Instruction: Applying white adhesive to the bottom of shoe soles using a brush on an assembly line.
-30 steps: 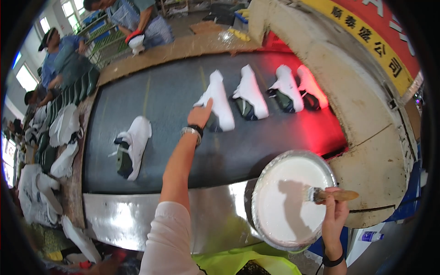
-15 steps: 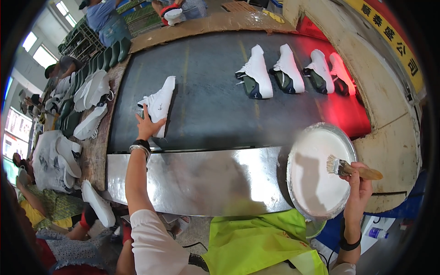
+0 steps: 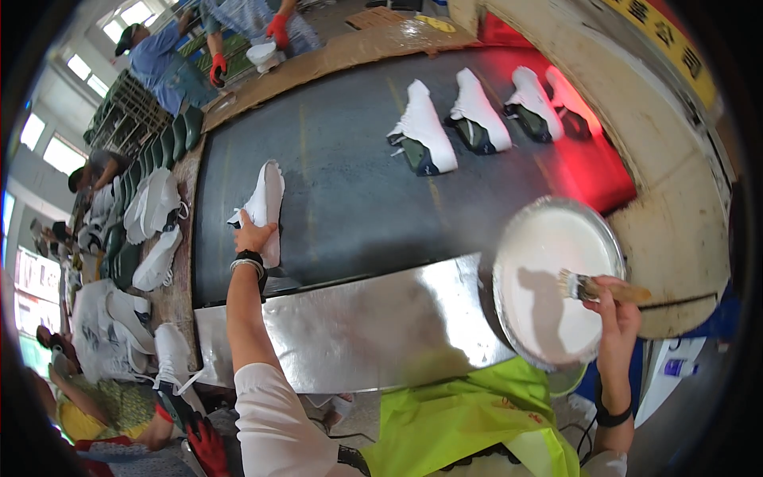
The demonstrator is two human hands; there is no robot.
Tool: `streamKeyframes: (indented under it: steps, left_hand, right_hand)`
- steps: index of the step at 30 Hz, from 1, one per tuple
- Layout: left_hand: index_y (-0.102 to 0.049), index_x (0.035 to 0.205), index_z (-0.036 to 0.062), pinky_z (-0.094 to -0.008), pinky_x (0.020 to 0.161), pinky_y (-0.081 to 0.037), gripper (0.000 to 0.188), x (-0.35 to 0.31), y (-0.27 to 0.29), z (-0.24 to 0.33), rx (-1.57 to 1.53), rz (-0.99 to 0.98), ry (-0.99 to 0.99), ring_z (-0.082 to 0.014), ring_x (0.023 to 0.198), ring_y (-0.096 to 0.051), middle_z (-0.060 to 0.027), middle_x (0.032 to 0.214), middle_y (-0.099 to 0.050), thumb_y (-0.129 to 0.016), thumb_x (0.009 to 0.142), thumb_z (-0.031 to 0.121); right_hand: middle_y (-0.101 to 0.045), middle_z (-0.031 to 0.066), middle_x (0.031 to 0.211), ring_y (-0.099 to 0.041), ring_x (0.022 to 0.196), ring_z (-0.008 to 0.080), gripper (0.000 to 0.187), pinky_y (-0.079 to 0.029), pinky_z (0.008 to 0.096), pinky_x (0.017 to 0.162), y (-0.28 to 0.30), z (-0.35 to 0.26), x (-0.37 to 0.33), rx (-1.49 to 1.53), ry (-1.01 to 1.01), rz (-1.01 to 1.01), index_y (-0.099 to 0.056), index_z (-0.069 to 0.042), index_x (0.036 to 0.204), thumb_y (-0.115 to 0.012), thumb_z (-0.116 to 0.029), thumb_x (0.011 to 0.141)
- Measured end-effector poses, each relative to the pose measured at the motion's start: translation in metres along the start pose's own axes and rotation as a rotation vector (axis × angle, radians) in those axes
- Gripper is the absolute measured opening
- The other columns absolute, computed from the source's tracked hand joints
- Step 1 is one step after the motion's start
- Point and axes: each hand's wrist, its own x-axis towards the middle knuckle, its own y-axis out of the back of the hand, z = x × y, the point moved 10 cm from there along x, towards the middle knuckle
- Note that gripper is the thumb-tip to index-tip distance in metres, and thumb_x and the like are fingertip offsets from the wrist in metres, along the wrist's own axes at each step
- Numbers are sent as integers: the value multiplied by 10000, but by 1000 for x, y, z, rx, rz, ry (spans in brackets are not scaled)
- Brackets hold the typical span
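My left hand [image 3: 253, 237] is closed around the rear part of a white sneaker [image 3: 270, 187] on the dark conveyor belt [image 3: 342, 215]. The sneaker's toe points away from me, and its pale underside is turned to the right. In my right hand [image 3: 618, 318] is a wooden-handled brush [image 3: 586, 287], held just over a round basin [image 3: 611, 230] of white liquid [image 3: 552, 238]. The brush's bristles are coated white and point left. Its shadow and my hand's fall on the liquid.
Several white sneakers with dark green linings [image 3: 421, 131] stand at the belt's far right, near a red-lit machine opening [image 3: 588, 159]. A metal ledge [image 3: 350, 330] runs along my side. Shoes and soles crowd the wooden board [image 3: 181, 238] at left, beside gloved co-workers [image 3: 208, 445].
The sneaker under my left hand has been tipped so its underside shows, and my fingers have closed around it. My right hand still holds the brush over the basin. The view has shifted slightly.
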Motion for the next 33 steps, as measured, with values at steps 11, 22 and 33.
streamKeyframes:
  steps: [11,22,33]
  left_hand:
    - [-460,1324,-4,-377,873,-528,541,-337,13,102,-1128,-687,-24,-243,1030,-625,-141,1185,-607,-673,853,157]
    - [-412,1367,30,-338,867,-518,573,-507,-71,123,-1438,-803,69,-204,1031,-603,-105,1189,-586,-677,867,118]
    - [-320,1457,70,-332,918,-492,725,-511,-73,142,-1322,-790,-49,-190,1090,-572,-98,1250,-559,-711,846,81]
  right_hand:
    - [-692,174,926,-683,802,247,214,-530,326,728,-21,59,31,-261,63,-163,-671,0,1019,-632,-177,906]
    - [-678,183,850,-645,783,368,262,-487,453,677,-17,63,41,-371,196,-83,-635,-7,926,-608,-266,905]
    - [-683,143,806,-663,741,201,231,-504,316,670,-82,1,-3,80,127,-228,-641,35,1005,-590,-180,937]
